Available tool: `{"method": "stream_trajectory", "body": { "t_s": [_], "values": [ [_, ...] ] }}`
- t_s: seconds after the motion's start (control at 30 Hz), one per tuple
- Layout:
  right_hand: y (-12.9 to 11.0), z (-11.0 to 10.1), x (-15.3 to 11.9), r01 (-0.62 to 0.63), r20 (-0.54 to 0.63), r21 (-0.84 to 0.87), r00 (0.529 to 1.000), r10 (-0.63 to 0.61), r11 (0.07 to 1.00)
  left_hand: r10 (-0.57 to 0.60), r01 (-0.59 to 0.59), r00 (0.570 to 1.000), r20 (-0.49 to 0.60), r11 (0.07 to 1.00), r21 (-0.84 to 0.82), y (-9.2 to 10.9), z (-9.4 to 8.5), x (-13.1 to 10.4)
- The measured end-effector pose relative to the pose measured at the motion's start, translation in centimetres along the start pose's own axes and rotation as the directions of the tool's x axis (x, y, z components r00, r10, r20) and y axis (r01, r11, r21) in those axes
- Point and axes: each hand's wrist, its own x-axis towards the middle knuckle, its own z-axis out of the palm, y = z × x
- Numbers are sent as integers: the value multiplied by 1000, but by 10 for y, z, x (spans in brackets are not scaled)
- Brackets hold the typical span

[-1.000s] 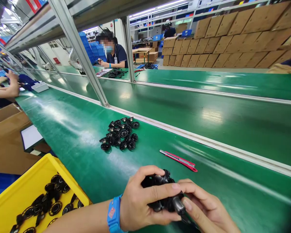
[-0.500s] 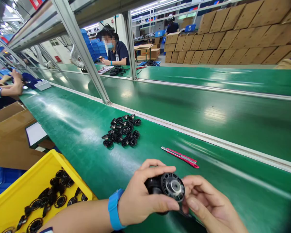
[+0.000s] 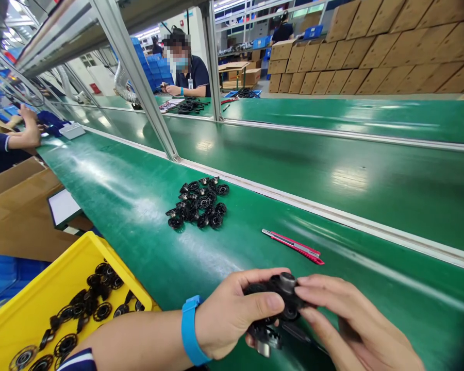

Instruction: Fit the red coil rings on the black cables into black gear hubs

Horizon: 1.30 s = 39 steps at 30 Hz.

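Observation:
My left hand, with a blue band on its wrist, is closed around a black plastic assembly low in the middle. A short grey cylinder sticks up from the assembly's top. Beneath the fingers shows a toothed black disc with a silver hub. My right hand has its thumb and fingertips pressed on the assembly's right side. A thin dark strip or cable runs below the right fingers; its ends are hidden. Beyond the hands, a red utility knife lies on the green bench.
Several black discs with hubs lie heaped on the bench. A yellow bin at lower left contains more. A metal post rises from the white rail. Co-workers sit across the line and at far left; stacked cartons stand behind.
The assembly has been turned over: its disc face pointed up towards me, and now a cylinder is uppermost. My right fingertips have moved onto its side. The view has shifted slightly.

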Motion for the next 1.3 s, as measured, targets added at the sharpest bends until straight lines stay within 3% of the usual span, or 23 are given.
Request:
{"method": "stream_trajectory", "body": {
  "t_s": [0.07,0.13,0.23,0.3,0.37,0.47,0.53,0.63,0.73,0.83,1.03,1.13,1.23,1.3],
  "values": [
    [2,-1,2,-204,-127,67,969,211,977,-18,19,1000,21,1000,-9,1,0,0],
    [11,-1,6,-401,-158,178,890,428,899,-21,22,999,33,999,-24,2,1,-1],
    [32,3,15,-539,57,271,836,546,797,-11,13,999,45,999,-38,4,1,-3],
    [46,9,18,-578,203,272,816,541,770,-10,12,999,51,999,-37,4,2,-4],
    [55,13,17,-602,278,250,795,540,758,-6,7,999,51,999,-32,3,3,-5],
    [53,14,13,-607,264,222,791,552,763,56,-56,998,40,998,-1,1,2,-5],
    [43,10,11,-597,256,228,799,545,769,182,-184,982,41,981,63,-1,1,-5],
    [26,4,9,-595,397,330,792,465,733,413,-427,904,111,875,227,-2,-3,-5],
    [15,0,8,-616,490,432,774,402,658,548,-588,807,220,715,378,0,-7,-8],
    [10,-2,5,-605,488,468,785,382,645,590,-642,757,281,589,491,1,-8,-13],
    [2,-4,4,-542,443,491,830,340,682,611,-665,715,338,448,597,1,-9,-19],
    [1,-4,6,-522,412,478,844,345,707,595,-652,733,330,475,591,1,-10,-19],
    [2,-3,7,-556,417,459,824,385,693,554,-605,787,272,608,514,2,-8,-16],
    [1,-1,6,-620,455,480,781,428,620,518,-559,827,217,718,415,3,-6,-13]
  ]
}}
